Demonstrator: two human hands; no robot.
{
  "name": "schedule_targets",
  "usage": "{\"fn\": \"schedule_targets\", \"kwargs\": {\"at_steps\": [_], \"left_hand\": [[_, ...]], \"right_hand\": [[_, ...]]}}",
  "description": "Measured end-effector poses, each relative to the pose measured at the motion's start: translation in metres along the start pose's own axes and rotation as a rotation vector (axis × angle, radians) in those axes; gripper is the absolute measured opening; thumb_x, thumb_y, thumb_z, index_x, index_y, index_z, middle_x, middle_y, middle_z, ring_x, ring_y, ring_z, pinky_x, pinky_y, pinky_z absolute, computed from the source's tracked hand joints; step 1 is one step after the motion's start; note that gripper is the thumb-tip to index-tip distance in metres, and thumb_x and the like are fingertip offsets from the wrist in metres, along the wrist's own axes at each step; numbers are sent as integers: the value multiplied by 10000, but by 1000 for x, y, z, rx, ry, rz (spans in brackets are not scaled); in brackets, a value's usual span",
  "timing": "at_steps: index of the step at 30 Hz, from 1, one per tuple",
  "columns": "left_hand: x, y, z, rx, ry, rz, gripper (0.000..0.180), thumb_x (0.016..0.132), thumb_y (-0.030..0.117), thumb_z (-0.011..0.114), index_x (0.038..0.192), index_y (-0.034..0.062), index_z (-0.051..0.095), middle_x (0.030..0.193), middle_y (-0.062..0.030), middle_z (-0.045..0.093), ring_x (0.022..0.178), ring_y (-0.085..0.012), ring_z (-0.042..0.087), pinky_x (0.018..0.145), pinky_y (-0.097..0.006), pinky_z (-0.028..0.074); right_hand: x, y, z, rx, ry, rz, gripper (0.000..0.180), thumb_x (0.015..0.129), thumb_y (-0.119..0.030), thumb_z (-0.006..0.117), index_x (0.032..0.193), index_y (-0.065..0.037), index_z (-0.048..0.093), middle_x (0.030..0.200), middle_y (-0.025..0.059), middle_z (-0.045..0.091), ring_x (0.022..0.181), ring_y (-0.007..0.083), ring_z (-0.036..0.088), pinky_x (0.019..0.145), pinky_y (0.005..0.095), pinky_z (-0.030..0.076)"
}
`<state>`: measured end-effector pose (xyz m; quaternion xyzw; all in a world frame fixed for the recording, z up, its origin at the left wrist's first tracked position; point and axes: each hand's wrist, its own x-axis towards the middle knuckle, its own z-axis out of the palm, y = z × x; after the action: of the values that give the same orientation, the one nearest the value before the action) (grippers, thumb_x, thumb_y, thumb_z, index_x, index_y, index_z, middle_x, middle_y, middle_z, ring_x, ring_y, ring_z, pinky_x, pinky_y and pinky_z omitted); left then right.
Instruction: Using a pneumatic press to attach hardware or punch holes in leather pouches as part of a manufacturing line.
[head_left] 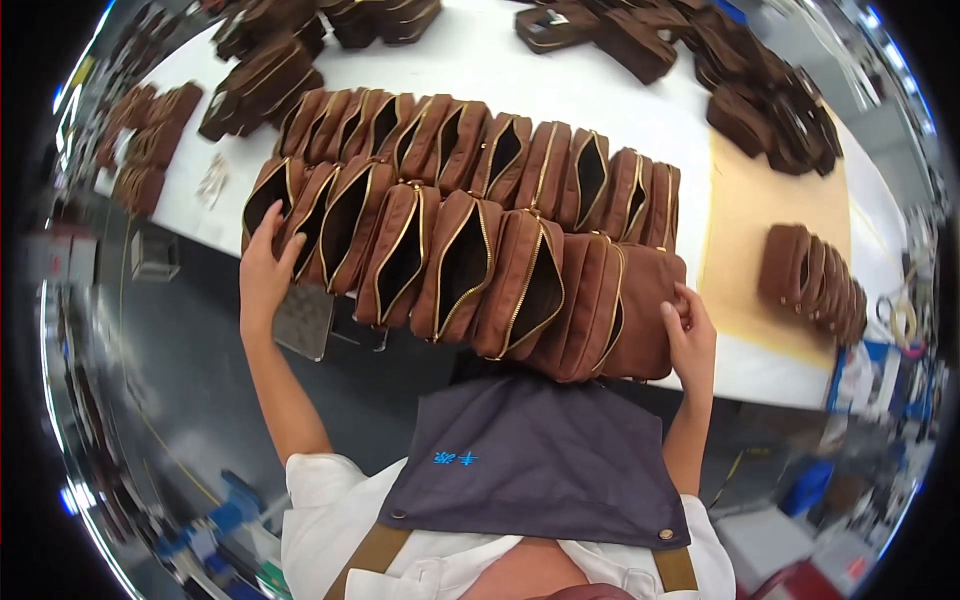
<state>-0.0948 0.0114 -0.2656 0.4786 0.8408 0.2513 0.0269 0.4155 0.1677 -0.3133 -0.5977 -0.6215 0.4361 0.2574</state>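
A front row of brown zippered pouches [468,265] stands packed side by side along the table's near edge, several with their gold zippers gaping to show dark insides. My left hand [265,265] grips the row's left end, fingers at the mouth of the leftmost pouch [258,212]. At the opposite end, my right hand [692,330] is closed against the outer side of the rightmost pouch [643,315]; some of its fingers are hidden. Between my two hands the row is pressed together. Right behind it stands a second row of similar pouches [440,138].
The white table [450,70] carries heaps of dark brown bags [770,95] at the back. A bundle of brown pouches [812,280] lies right on a tan sheet [740,230]. More bundles [150,140] sit far left. Below the near edge is a metal stool [303,322].
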Motion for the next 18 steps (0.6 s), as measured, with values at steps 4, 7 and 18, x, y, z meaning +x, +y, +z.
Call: {"fn": "schedule_targets", "kwargs": {"at_steps": [4, 7, 18], "left_hand": [[18, 6, 4, 114, -194, 64, 504, 880, 176, 639, 1348, 77, 481, 1171, -214, 614, 1063, -378, 590, 861, -407, 479], [24, -7, 10, 220, -308, 82, 600, 838, 39, 548, 1416, 97, 399, 949, -216, 632, 868, -397, 599, 751, -450, 469], [32, -15, 1, -157, -248, 212, 639, 828, -70, 407, 1421, 167, 434, 1193, -177, 607, 949, -362, 625, 850, -397, 474]], "right_hand": [[-16, -17, 16, 273, 19, 146, 499, 935, -106, 587, 1381, 15, 397, 941, -9, 518, 863, 65, 485, 772, 187, 405], [-39, -47, 46, 362, 70, 65, 592, 926, -70, 578, 1439, 2, 291, 1147, 98, 562, 1021, 133, 548, 859, 251, 453], [-43, -99, 112, -245, -28, -205, 808, 813, -216, 707, 1471, -70, 261, 1350, 211, 457, 1224, 373, 481, 986, 410, 425]]}}
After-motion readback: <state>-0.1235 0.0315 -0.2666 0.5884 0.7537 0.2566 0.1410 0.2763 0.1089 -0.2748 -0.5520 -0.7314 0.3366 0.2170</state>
